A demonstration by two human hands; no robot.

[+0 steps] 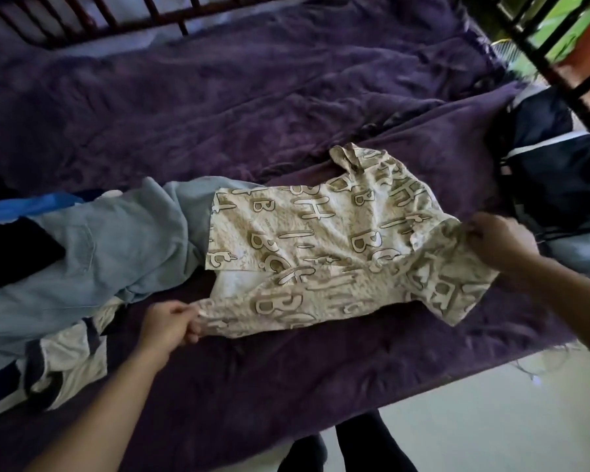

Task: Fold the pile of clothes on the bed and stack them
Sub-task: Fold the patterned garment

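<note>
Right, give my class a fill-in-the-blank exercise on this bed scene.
Held by the left grip and right grip, the shirt is printed with large ____.
It lies on a ____ blanket.
Pale blue jeans lie to the ____ of it.
Missing: letters; purple; left.

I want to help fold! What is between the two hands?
In the head view, the letter-print shirt stretches between them, on the purple blanket; the left hand pinches one end, the right hand the other.
</note>
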